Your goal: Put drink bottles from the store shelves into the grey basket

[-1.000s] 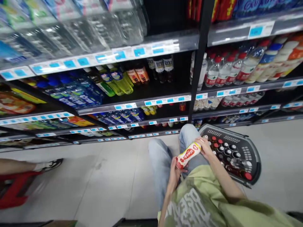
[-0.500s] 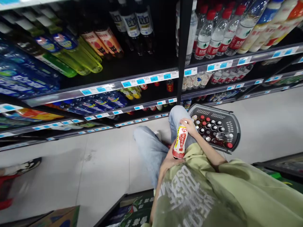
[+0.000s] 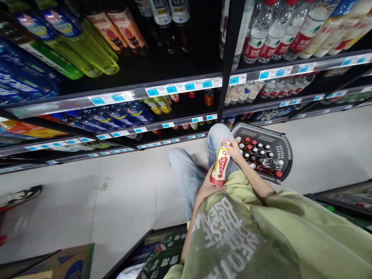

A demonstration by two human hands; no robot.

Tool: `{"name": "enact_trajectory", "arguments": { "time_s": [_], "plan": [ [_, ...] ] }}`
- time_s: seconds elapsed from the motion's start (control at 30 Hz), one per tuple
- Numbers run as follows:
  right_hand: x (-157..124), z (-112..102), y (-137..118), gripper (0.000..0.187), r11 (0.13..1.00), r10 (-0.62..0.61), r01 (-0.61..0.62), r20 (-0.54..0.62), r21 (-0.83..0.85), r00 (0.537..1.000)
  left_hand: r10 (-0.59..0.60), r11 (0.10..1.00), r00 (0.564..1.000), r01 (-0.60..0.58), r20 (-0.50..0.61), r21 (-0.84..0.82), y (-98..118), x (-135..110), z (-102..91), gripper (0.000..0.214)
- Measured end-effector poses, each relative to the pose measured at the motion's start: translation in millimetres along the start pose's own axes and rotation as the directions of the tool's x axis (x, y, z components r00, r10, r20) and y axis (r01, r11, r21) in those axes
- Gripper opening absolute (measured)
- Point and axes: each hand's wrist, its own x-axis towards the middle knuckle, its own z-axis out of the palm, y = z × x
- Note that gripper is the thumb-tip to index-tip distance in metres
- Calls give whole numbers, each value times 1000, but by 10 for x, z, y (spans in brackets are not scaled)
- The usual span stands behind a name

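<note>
A white drink bottle [image 3: 221, 166] with red and yellow print rests tilted above my lap, between both hands. My left hand [image 3: 209, 186] is closed around its lower end. Up at the white cap, my right hand [image 3: 233, 150] grips the top, its fingers curled over it. Just right of my knee stands a dark grey shopping basket [image 3: 287, 155] on the floor. In it are several bottles [image 3: 257, 149] with red, white and black caps, most upright; a clear one and a dark one lie on their sides.
Black shelves [image 3: 186, 66] with price tags and rows of drink bottles run along the front. Behind me are green cartons [image 3: 165, 259] and a cardboard box [image 3: 69, 263]. Another person's shoe [image 3: 23, 197] is on the tiled floor [image 3: 124, 193] at far left.
My view has shifted slightly, so the shelves appear higher and larger. Both hands keep their hold on the bottle. The other person's foot has moved a little further left.
</note>
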Motion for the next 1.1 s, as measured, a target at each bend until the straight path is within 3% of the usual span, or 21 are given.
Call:
{"name": "enact_trajectory", "arguments": {
  "time_s": [0.1, 0.37, 1.1],
  "plan": [
    [9, -26, 12, 34, 1000, -14, 14, -12, 10, 1000, 29, 999, 998, -27, 50, -31, 47, 19, 34, 116],
    [20, -36, 44, 36, 1000, -14, 14, 3, -8, 1000, 42, 999, 999, -41, 16, -21, 62, 7, 60, 104],
    [20, -25, 72, 35, 997, -13, 15, -28, 78, 1000, -18, 999, 1000, 19, 12, -48, 55, 56, 51, 136]
  ]
}}
